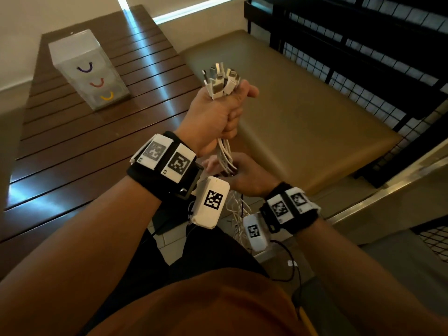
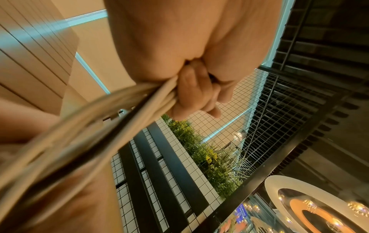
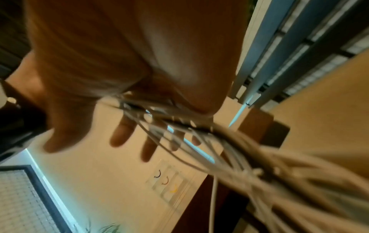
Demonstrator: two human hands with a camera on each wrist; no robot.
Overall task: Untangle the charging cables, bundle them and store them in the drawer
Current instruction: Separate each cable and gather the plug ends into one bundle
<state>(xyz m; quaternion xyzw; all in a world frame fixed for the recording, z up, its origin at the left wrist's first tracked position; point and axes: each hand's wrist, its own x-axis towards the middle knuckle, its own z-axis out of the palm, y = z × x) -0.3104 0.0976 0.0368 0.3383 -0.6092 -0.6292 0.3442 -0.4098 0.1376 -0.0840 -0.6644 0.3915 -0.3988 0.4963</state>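
Presently we record the left hand (image 1: 219, 115) raised above the edge of the slatted worktop (image 1: 80, 132), fist closed tight round the charging cables (image 1: 224, 151) just below their plugs. The plug ends (image 1: 219, 82) fan out above the fist, pointing up and away from the person. The cords leave the underside of the fist and hang down toward the lap, so the bundle's long axis runs close to vertical, tilted slightly forward at the top.

The right hand (image 1: 238, 174) sits directly beneath, with the hanging cords passing through it. The right wrist view shows its fingers (image 3: 121, 134) spread and fairly straight, the strands crossing the palm. We judge it a loose guide, not a firm grip, though blur limits certainty.

The small drawer unit (image 1: 87, 71), with purple, red and yellow handles, stands well apart on the far left of the worktop, all drawers closed.

Risks, in our judgement:
- Loose tails below the right hand appear crossed and snarled. Drawing the hand downward could tighten a knot rather than clear it.
- One dark cord runs among the white ones and may stay wrapped round them.
- A slack left grip would let plugs slip and spoil the aligned ends.
- Hanging tails may catch on the wrist-worn camera leads nearby.
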